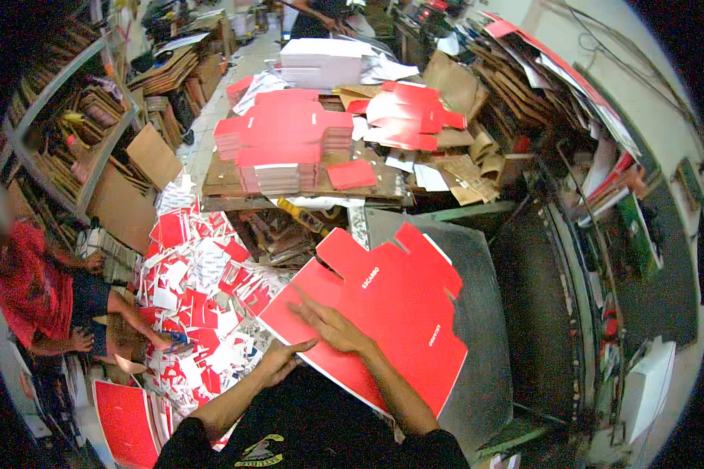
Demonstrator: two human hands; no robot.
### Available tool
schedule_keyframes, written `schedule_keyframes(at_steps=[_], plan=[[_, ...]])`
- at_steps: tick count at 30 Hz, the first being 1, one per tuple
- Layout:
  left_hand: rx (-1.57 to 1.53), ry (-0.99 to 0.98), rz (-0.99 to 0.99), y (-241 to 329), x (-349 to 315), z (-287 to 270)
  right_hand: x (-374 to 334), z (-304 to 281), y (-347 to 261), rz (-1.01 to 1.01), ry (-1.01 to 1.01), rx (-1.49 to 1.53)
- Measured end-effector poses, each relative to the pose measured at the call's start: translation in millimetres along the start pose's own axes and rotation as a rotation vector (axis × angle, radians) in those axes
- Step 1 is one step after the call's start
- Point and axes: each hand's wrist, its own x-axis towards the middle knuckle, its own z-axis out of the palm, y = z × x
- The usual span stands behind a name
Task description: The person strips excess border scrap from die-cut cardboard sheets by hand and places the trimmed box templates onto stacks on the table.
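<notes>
A large red die-cut card sheet (399,313), with notched edges and white lettering, lies tilted in front of me over a dark grey board (477,273). At its near left edge, my left hand (280,364) grips the card, its thumb on top and its other fingers partly hidden. My right hand (332,328) rests flat on the red face with its fingers stretched out. A thin pale edge shows along the card's near side; whether several sheets lie together I cannot tell.
Ahead stands a table with a stack of red box blanks (278,129), more red blanks (411,113) and a white stack (325,62). Red and white scraps (203,297) cover the floor at left, where a person in red (35,289) sits. Machinery (544,289) stands at right.
</notes>
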Motion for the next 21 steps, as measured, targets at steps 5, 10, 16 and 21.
schedule_keyframes(at_steps=[5,10,16,21], plan=[[0.08,-0.072,-0.063,-7.4,4.6,-15.7,-18.6,-51.3,-10.9,-0.052,0.677,-0.615],[-0.022,-0.181,-0.035,-17.9,12.9,-11.9,-64.5,-159.3,65.3,0.549,1.584,-0.676],[-0.12,-0.261,-0.223,-24.8,23.7,-44.3,-2.1,-69.2,20.8,0.035,0.553,-0.634],[0.486,-0.346,0.287,-27.5,18.1,-4.7,29.6,-136.2,8.6,0.033,0.616,-0.517]])
